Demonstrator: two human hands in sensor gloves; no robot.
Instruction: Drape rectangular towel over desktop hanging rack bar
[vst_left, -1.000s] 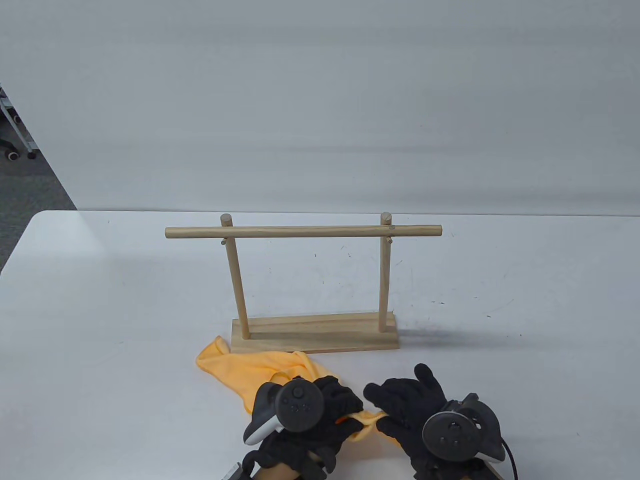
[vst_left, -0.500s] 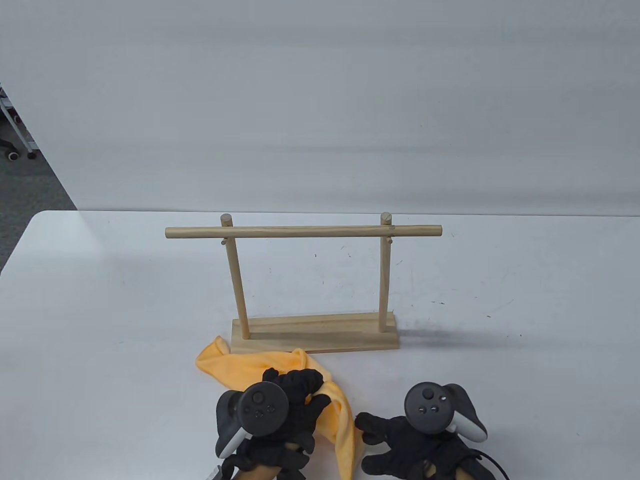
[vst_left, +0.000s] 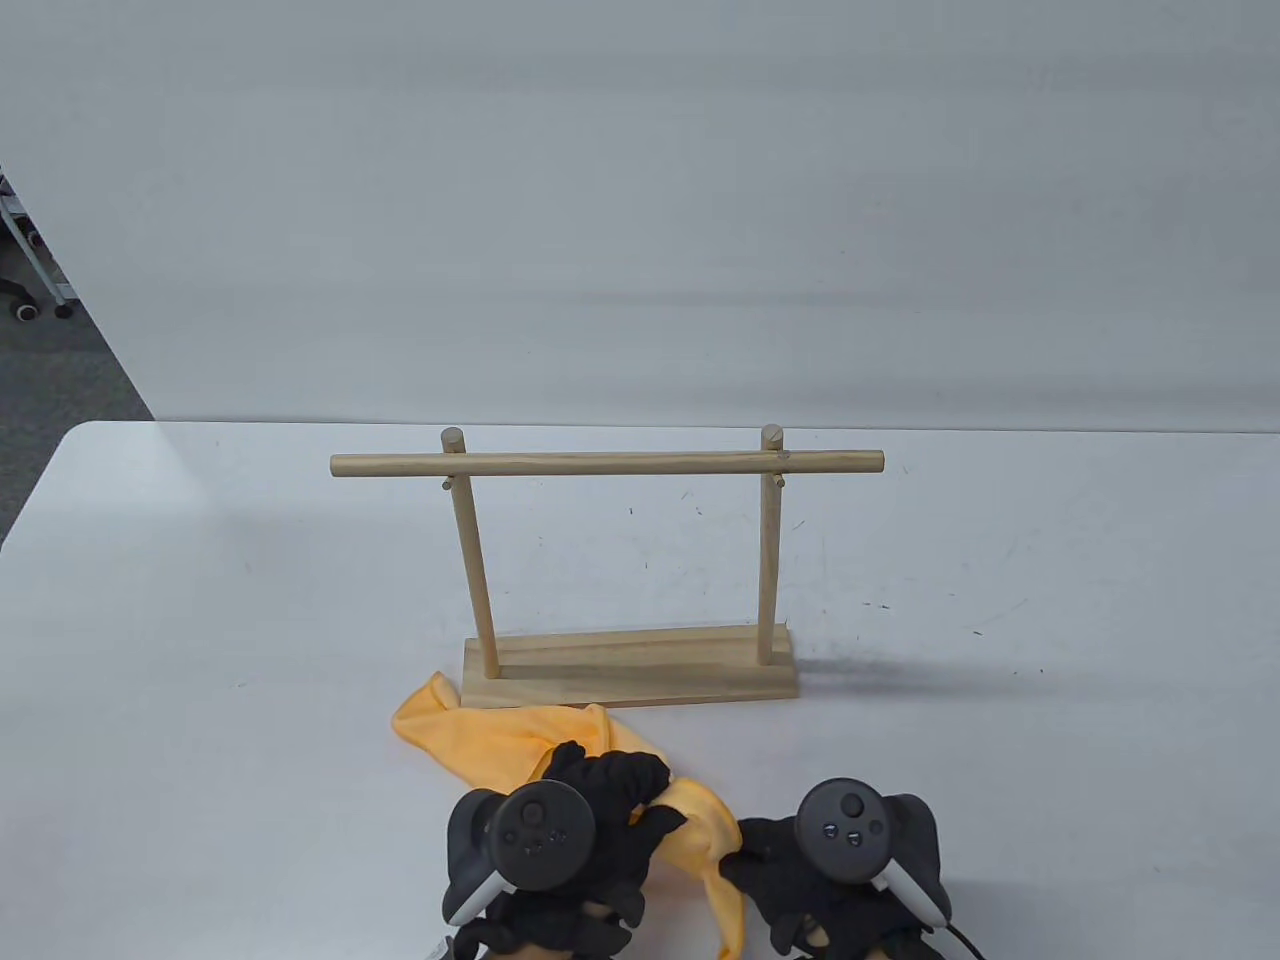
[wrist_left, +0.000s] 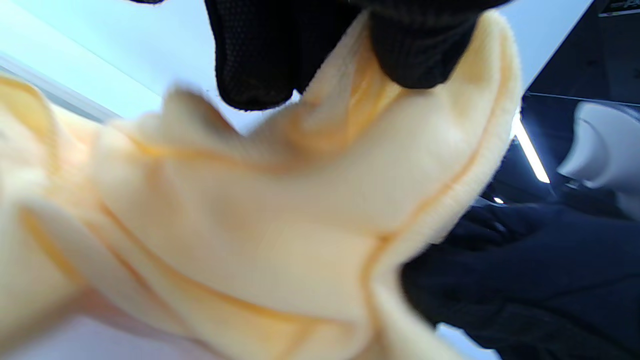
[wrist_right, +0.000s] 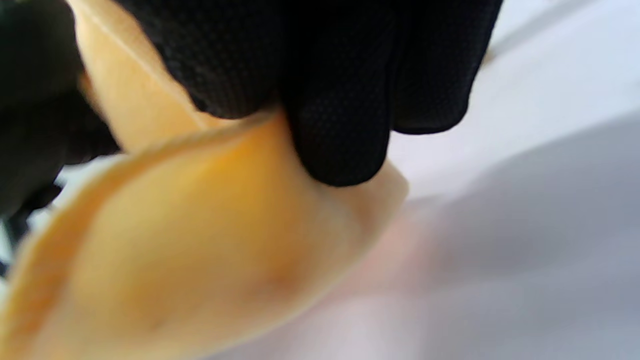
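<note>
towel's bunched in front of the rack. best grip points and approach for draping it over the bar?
Judgement: pinch the yellow towel along one hemmed edge, hands apart, coming from the near side. The left hand and right hand each grip it close together, leaving it bunched; the bar is long, so a spread edge should lay over it better.

The table view looks down from above the near edge, facing the far wall, and takes in the whole rack (vst_left: 608, 570), the table (vst_left: 200, 600) and both hands at its bottom edge. The left wrist view sits right against the towel (wrist_left: 260, 225), facing across to the right hand (wrist_left: 525, 280). The right wrist view is equally close under its fingers (wrist_right: 340, 100), facing the tabletop. All three share the towel held between the hands.
</note>
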